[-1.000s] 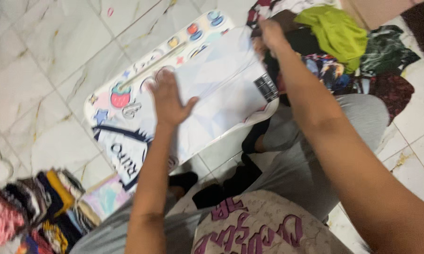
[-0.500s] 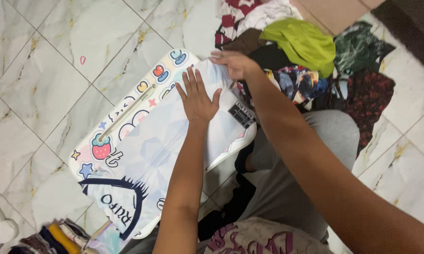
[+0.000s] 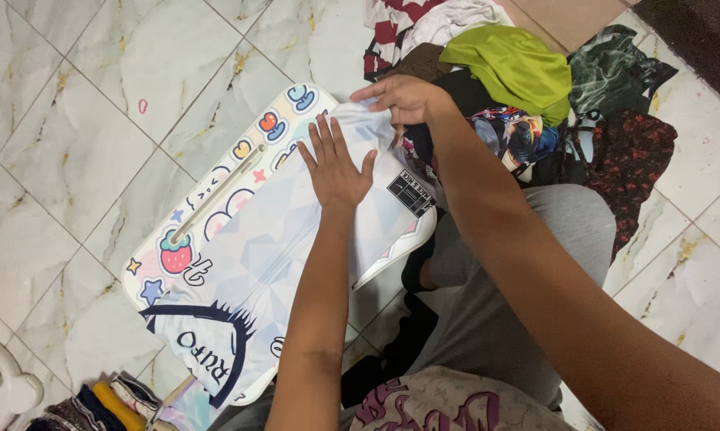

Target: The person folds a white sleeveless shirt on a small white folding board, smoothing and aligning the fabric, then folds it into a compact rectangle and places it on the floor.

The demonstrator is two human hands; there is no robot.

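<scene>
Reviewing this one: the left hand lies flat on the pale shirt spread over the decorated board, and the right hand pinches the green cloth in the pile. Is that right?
Not quite. In the head view the right hand grips the far edge of the pale shirt itself; the green cloth lies untouched in the pile. The rest holds: the left hand lies flat on the shirt over the decorated board.

Marble-tiled floor (image 3: 72,88), heap of loose clothes (image 3: 615,136) topped by a lime-green garment (image 3: 515,68); stack of folded clothes (image 3: 108,403) far from that heap, white plastic piece (image 3: 0,383) beside the stack
</scene>
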